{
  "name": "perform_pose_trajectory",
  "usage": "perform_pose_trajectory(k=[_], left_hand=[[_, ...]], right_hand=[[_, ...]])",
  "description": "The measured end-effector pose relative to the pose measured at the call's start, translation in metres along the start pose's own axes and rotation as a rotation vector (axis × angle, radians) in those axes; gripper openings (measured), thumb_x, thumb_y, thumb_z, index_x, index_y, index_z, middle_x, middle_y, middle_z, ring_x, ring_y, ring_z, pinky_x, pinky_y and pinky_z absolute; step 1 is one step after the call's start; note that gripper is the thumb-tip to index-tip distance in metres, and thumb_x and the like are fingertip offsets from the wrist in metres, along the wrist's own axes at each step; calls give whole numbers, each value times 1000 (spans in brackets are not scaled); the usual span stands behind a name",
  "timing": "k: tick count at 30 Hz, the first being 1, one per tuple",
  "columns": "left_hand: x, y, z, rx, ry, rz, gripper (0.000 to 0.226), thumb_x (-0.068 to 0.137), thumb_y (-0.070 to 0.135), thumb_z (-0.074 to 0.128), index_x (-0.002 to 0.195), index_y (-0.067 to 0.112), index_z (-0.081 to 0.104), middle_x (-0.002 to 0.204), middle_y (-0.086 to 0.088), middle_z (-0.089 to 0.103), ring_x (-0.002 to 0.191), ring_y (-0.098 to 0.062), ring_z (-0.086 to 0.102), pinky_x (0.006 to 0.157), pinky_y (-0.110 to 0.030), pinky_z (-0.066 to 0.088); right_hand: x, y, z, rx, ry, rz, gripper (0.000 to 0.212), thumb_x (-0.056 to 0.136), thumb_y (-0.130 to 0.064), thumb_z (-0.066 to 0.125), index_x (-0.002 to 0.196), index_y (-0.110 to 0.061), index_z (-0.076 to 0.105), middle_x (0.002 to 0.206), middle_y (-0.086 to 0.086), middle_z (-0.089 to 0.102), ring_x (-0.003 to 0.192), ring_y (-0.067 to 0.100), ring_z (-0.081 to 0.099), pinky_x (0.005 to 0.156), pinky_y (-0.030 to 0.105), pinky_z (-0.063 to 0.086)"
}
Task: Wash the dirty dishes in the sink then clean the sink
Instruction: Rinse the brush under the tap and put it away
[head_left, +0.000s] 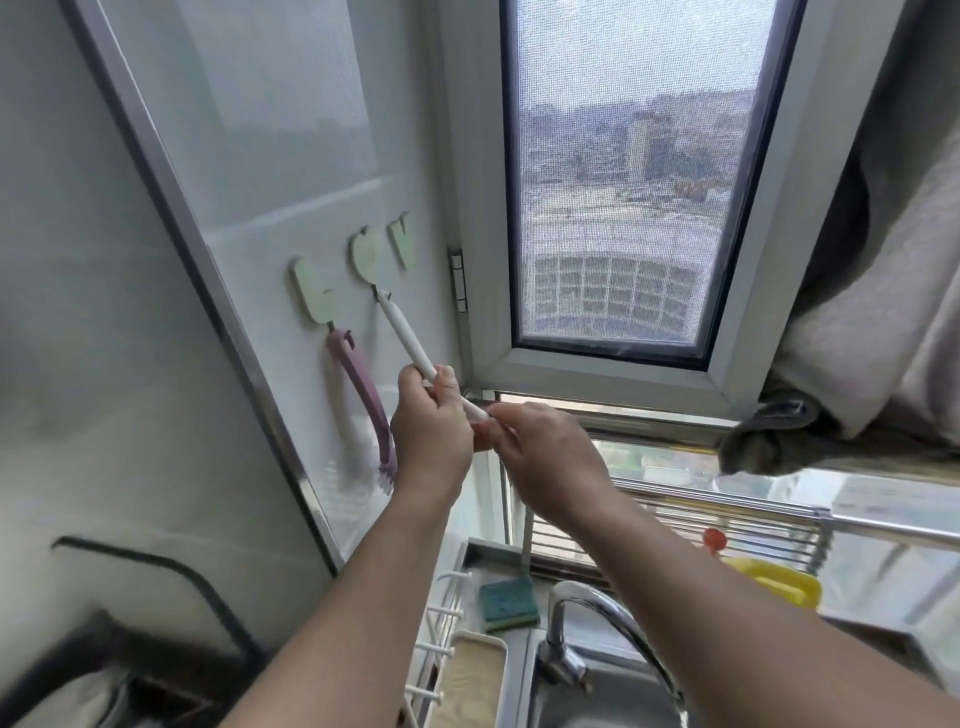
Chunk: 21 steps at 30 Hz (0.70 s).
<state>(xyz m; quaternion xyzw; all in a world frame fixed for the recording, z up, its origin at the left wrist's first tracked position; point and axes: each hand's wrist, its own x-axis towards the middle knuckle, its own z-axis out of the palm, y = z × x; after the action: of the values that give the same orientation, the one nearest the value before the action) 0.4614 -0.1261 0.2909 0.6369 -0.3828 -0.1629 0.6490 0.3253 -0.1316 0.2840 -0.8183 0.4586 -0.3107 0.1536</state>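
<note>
A white long-handled tool slants down from the middle wall hook; its top end sits at the hook. My left hand grips the handle's lower part. My right hand pinches the handle's bottom end; whatever hangs below is hidden behind my hands. A pink dish brush hangs from the left hook. Below, the chrome faucet arches over the steel sink, of which only a small part shows. A green sponge lies on the ledge behind the sink.
A third hook is bare. A screened window stands ahead, a grey curtain at right. A yellow bottle with a red cap sits on the sill by a steel rack. A white wire rack and tray are left of the sink.
</note>
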Motion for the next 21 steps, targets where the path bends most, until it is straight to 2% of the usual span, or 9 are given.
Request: perform_pose_trajectory(k=[4, 7, 9, 11, 13, 15, 17, 19, 21], left_hand=[[-1, -5, 0, -66, -36, -34, 20, 107, 46, 47, 93, 33, 51, 82, -3, 68, 68, -24, 75, 62, -51, 65], [-5, -6, 3, -62, -19, -60, 16, 106, 46, 45, 96, 34, 49, 86, -2, 66, 81, -30, 73, 77, -56, 63], [-14, -10, 6, -113, -37, -70, 6, 108, 35, 48, 111, 40, 49, 96, -1, 65, 90, -25, 72, 84, -51, 61], [-28, -19, 7, -179, -87, -90, 36, 108, 27, 50, 140, 41, 42, 106, -1, 64, 96, -18, 71, 81, -37, 59], [-48, -32, 7, -189, -157, -103, 53, 108, 30, 50, 155, 46, 30, 117, 3, 63, 104, -12, 69, 86, -31, 54], [-72, -51, 5, -99, -192, -111, 59, 107, 40, 49, 160, 44, 23, 134, 5, 61, 122, -13, 62, 100, -36, 50], [-95, -74, 4, -22, -171, -187, 64, 107, 42, 51, 163, 40, 20, 155, 1, 46, 139, -17, 49, 112, -42, 43], [-124, -94, 7, -7, -143, -321, 65, 106, 30, 55, 162, 38, 22, 154, -4, 40, 132, -19, 49, 107, -40, 44], [-158, -107, 15, 26, -220, -394, 55, 103, 20, 58, 152, 37, 37, 138, -8, 50, 117, -24, 57, 98, -40, 49]], right_hand=[[2, 4, 7, 24, -19, -13, 37, 107, -52, 43, 95, -27, 67, 89, -4, 63, 87, 23, 58, 73, 39, 46], [2, 4, 16, 57, -30, 8, 35, 108, -52, 43, 100, -29, 68, 87, -9, 55, 88, 21, 55, 73, 38, 43], [0, 6, 20, 116, -32, 42, 34, 107, -57, 43, 114, -35, 67, 98, -6, 60, 98, 21, 58, 80, 36, 45], [-4, 13, 22, 188, -65, 99, 40, 104, -60, 46, 136, -40, 58, 121, -1, 63, 113, 20, 58, 91, 35, 46], [-12, 24, 23, 215, -99, 135, 48, 103, -53, 52, 149, -41, 48, 127, -2, 62, 117, 20, 59, 96, 35, 47], [-25, 38, 18, 224, -110, 158, 49, 102, -44, 57, 150, -39, 47, 119, -5, 63, 108, 19, 63, 97, 39, 51], [-42, 58, 10, 231, -90, 185, 44, 102, -36, 59, 146, -35, 54, 114, -6, 63, 100, 17, 65, 94, 41, 54], [-68, 87, -2, 208, -51, 226, 37, 101, -31, 61, 138, -32, 62, 108, -9, 62, 92, 9, 64, 86, 34, 54], [-96, 124, -15, 150, 5, 303, 32, 99, -24, 63, 129, -31, 67, 102, -13, 61, 84, -1, 61, 78, 25, 48]])
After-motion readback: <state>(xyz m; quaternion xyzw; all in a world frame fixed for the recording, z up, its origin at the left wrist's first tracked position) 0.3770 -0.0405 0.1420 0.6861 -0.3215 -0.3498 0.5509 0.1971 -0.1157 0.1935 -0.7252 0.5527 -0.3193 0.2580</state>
